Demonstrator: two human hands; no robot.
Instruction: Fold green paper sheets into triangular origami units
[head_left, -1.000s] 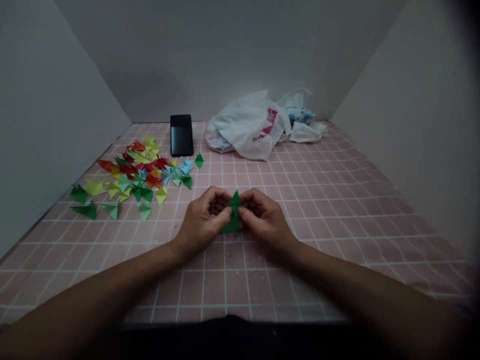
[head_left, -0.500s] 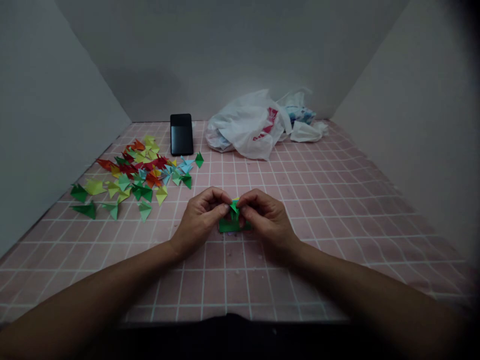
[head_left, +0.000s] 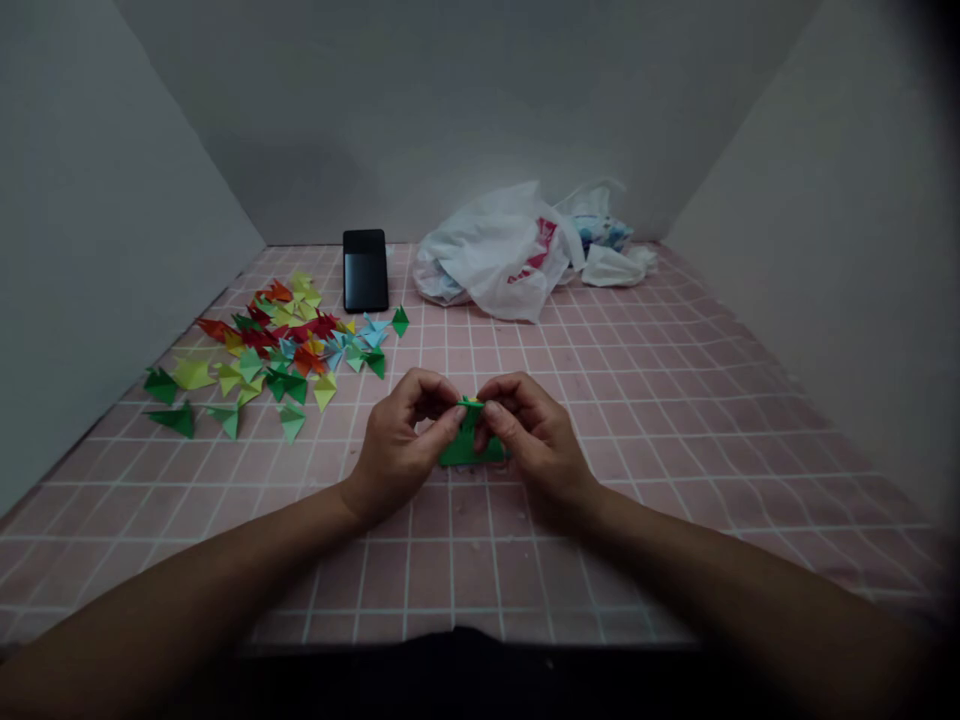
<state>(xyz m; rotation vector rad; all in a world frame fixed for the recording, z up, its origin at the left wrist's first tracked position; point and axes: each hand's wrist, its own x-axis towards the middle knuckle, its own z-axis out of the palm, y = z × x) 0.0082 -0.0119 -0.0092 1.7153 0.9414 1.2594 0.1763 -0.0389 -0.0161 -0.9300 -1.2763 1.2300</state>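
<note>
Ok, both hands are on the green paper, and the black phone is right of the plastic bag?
No: in the head view the black phone sits left of the white plastic bag. The left hand and right hand are on the green paper.

Bare arms, dark clothing

Your left forearm (head_left: pixel 202 570) and right forearm (head_left: pixel 727 570) run bare to your left hand (head_left: pixel 397 440) and right hand (head_left: pixel 536 440); a dark garment (head_left: pixel 465 675) edges the view's bottom.
</note>
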